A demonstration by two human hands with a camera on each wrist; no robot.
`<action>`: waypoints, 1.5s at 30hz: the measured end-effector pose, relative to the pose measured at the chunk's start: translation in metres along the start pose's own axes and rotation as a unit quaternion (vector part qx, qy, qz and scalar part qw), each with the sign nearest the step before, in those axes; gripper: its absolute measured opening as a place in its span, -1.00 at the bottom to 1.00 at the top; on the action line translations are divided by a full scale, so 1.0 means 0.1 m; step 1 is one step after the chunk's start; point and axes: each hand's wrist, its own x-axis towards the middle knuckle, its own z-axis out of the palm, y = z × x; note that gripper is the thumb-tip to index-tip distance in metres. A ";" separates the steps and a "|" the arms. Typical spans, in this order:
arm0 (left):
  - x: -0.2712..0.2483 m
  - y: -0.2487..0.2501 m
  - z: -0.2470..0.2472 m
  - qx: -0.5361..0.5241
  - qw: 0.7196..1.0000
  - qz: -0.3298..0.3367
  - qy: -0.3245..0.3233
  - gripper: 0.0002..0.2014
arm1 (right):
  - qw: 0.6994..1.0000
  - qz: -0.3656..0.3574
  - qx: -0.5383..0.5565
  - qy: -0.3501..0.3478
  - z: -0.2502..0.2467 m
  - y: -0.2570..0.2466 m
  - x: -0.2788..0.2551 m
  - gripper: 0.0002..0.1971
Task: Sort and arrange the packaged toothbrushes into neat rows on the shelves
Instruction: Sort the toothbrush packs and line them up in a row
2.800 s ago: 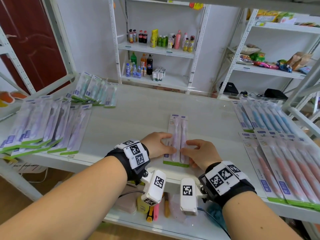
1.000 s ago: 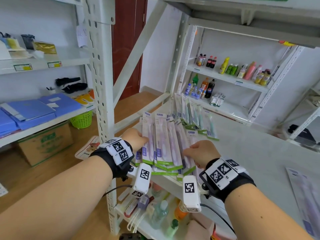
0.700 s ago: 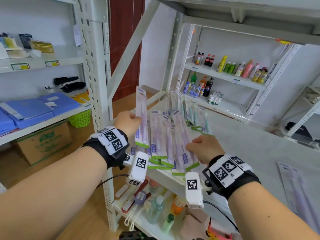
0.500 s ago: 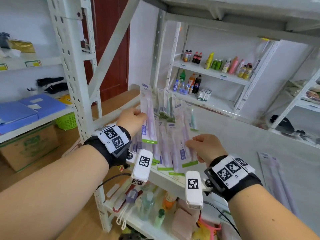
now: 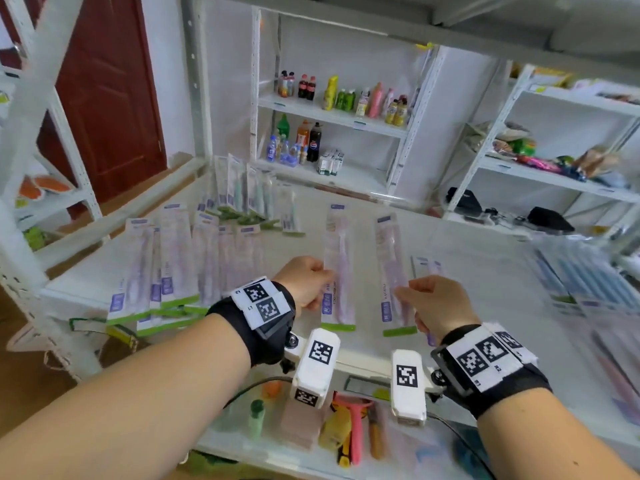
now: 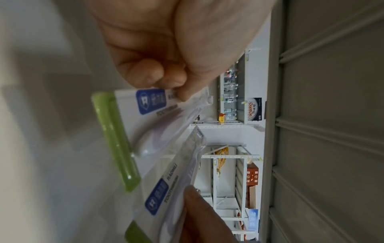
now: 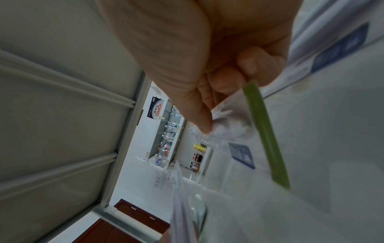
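My left hand [image 5: 304, 282] pinches one purple toothbrush pack [image 5: 336, 268] by its left edge, held up above the white shelf top [image 5: 467, 271]. My right hand [image 5: 429, 303] pinches a second purple pack [image 5: 394, 275] by its right edge, a little to the right of the first. Both packs have a green strip at the near end. In the left wrist view thumb and finger [image 6: 149, 74] clamp the pack [image 6: 149, 118]. In the right wrist view fingers [image 7: 209, 115] hold the pack [image 7: 239, 139]. More purple packs [image 5: 173, 271] lie fanned at the left.
Green-brush packs [image 5: 249, 199] lie at the back left. Blue and pink packs [image 5: 588, 289] lie blurred at the right. Another pack [image 5: 426, 268] lies flat behind my right hand. A white upright post [image 5: 34, 98] stands at left. Small goods fill the lower shelf [image 5: 346, 431].
Both hands lifted a purple pack each from the left pile and swung them right toward the shelf's middle. The view turned right with them.
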 end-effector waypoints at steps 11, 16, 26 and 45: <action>0.10 -0.05 0.57 0.031 0.997 -0.042 -0.060 -0.74 | 0.999 0.041 -0.004 0.032 -0.21 0.38 0.06 -0.67; 0.14 -0.07 0.61 0.051 0.996 -0.054 -0.053 -0.82 | 0.999 0.043 -0.021 0.019 -0.20 0.44 0.11 -0.61; 0.17 -0.10 0.62 0.060 0.996 -0.043 -0.048 -0.83 | 0.990 0.027 -0.132 0.031 -0.17 0.49 0.16 -0.55; 0.19 -0.01 0.68 0.043 0.994 -0.075 -0.069 -0.94 | 0.996 0.036 -0.069 0.032 -0.40 0.59 0.18 -0.66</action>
